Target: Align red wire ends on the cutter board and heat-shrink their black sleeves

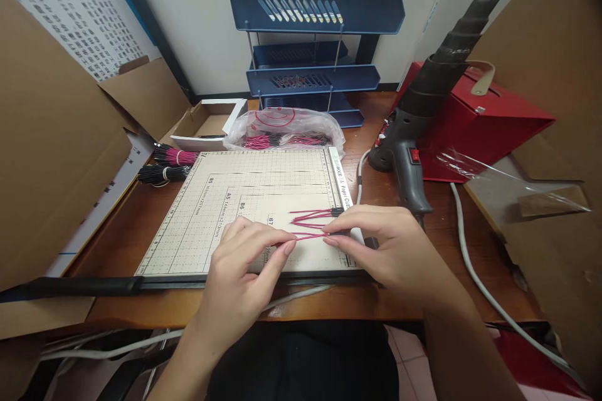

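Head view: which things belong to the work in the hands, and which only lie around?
In use: pink wires, pinched by left hand and right hand; cutter board under them.
Lying about: heat gun, red box, blue trays, bag of wires, tied wire bundles.

Two bare hands, the left hand [239, 270] and the right hand [396, 249], slender-fingered with short rounded nails, extend from bare forearms at the near edge of the paper cutter board [211, 213], and below that edge lies a dark garment [301, 360], probably black.
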Motion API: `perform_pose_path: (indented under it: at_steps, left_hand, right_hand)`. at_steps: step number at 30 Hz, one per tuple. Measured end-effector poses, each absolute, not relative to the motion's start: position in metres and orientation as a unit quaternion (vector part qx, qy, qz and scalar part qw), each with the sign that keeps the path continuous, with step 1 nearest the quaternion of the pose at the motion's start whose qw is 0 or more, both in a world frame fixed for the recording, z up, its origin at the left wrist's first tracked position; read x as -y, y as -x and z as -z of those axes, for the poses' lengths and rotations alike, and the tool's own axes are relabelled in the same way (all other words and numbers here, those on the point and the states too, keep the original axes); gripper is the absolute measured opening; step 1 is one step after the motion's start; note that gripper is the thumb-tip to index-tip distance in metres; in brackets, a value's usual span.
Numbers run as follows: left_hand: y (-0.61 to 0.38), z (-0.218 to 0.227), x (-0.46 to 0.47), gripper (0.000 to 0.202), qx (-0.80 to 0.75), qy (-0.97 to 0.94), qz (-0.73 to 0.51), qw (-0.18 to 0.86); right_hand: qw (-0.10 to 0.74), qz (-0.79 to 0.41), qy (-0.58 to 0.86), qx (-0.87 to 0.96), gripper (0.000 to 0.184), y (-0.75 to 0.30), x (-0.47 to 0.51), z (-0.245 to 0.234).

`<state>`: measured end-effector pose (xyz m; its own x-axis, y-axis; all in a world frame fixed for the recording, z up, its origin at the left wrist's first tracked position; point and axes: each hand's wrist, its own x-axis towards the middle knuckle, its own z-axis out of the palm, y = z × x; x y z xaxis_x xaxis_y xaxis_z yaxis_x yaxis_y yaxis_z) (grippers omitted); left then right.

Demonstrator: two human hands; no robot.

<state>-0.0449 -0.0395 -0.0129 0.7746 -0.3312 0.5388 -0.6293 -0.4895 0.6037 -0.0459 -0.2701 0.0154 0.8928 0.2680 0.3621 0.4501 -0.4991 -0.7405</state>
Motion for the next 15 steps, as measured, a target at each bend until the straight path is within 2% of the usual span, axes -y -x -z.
perform_pose_path:
  at_steps: [7,15]
  left_hand:
    - [0.0443,0.0115,0.0387,0.017,0.29,-0.846,-0.171,0.414]
    - [0.0444,0.0121,0.0377,0.013,0.301,-0.846,-0.16,0.41]
  right_hand:
    - [0.442,0.064,0.874,0.192,0.013,0.0462,0.2715,-0.0115]
    - [0.408,0.101,0.879,0.225,0.01,0.0434,0.2728,-0.0093]
